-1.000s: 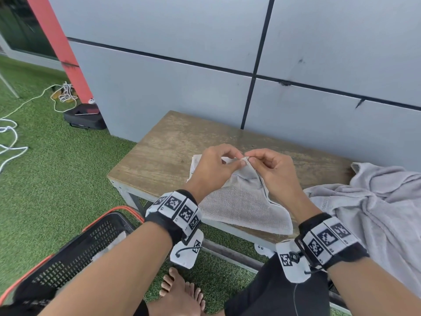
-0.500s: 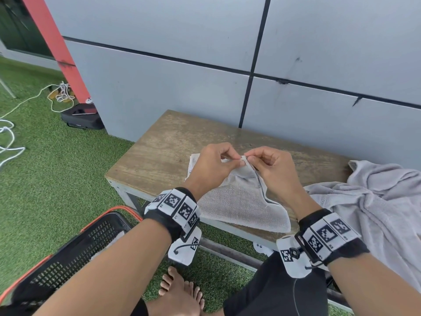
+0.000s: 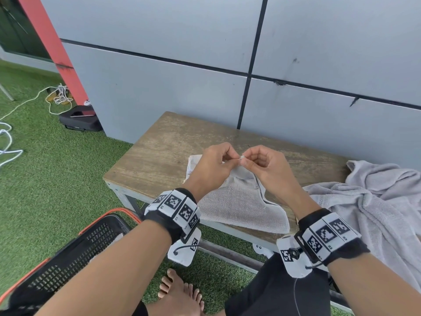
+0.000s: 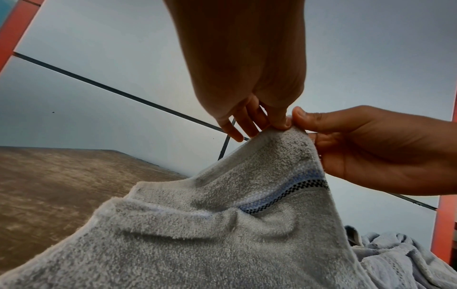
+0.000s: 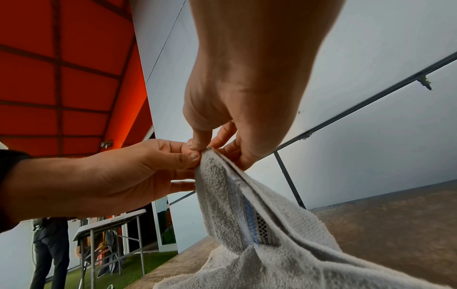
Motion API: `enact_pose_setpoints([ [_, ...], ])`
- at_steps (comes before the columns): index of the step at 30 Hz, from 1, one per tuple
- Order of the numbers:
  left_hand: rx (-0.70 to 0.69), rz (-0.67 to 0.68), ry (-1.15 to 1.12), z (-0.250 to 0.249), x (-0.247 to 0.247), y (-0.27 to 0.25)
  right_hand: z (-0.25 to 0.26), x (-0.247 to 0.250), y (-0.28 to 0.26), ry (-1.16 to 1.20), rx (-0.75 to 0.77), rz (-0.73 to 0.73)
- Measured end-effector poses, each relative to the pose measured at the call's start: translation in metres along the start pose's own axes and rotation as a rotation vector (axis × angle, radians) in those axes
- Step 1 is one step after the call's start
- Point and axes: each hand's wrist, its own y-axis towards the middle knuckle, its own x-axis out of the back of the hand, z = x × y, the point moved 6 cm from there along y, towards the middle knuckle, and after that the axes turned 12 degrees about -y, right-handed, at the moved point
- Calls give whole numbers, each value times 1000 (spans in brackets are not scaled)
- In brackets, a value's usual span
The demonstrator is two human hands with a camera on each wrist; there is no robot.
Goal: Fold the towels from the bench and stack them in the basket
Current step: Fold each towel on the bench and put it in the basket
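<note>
A small grey towel (image 3: 237,201) with a blue checked band (image 4: 291,185) lies on the wooden bench (image 3: 164,151), one corner lifted. My left hand (image 3: 218,165) and right hand (image 3: 262,165) both pinch that raised corner together above the bench. In the left wrist view the left hand (image 4: 252,109) meets the right hand (image 4: 366,148) at the towel tip. In the right wrist view the right hand (image 5: 222,125) and left hand (image 5: 138,168) pinch the towel (image 5: 247,224). A black basket (image 3: 68,265) with an orange rim stands on the grass at lower left.
A pile of unfolded grey towels (image 3: 376,201) fills the bench's right end. A grey panelled wall (image 3: 205,87) backs the bench. A black bag (image 3: 79,119) and white cables (image 3: 57,96) lie on the grass at left. My bare foot (image 3: 180,293) is below the bench edge.
Both hands have lifted the pinched towel corner a little higher off the bench. The rest of the towel still lies flat.
</note>
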Motion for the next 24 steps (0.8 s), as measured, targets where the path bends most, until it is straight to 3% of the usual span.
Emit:
enact_pose_setpoints([
  [13,30,47,-67,6,-15,-2,-6,7,-5,-95,6,10],
  [24,36,49,-82,19,-14,-10,-12,3,-10,-90,18,-76],
])
